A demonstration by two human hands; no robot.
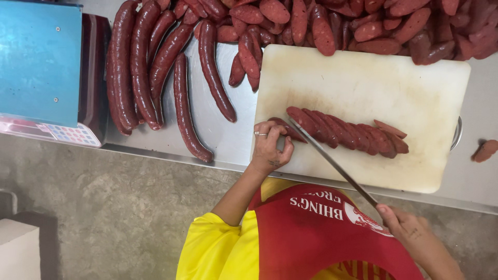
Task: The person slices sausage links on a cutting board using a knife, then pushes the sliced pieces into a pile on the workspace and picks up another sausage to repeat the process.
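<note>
Shiny metal makes up the worktop point(228, 140), and it stands over a grey concrete floor point(104, 207). On it lies a white cutting board point(363, 78) with a few stains. A dark red sausage point(342, 132) lies across the board, and most of it is already cut into slanted slices that lean on each other. The left hand point(270, 145) has its fingers curled and pressed down on the uncut end of the sausage, at the left edge of the board. The right hand point(410, 231) is closed around the handle of a long thin knife point(332, 161), and the blade tip touches the sausage just beside the left fingers. So the cutting looks nearly done, with only a short end piece left. The next cut calls for care, I think, because the blade is very close to the fingertips, so they should stay tucked back. Whole long sausages point(155, 67) lie in a row on the worktop to the left of the board. A big heap of cut slices point(363, 21) lies behind the board. A blue weighing scale point(41, 67) stands at the far left, and one stray slice point(485, 150) lies to the right.
</note>
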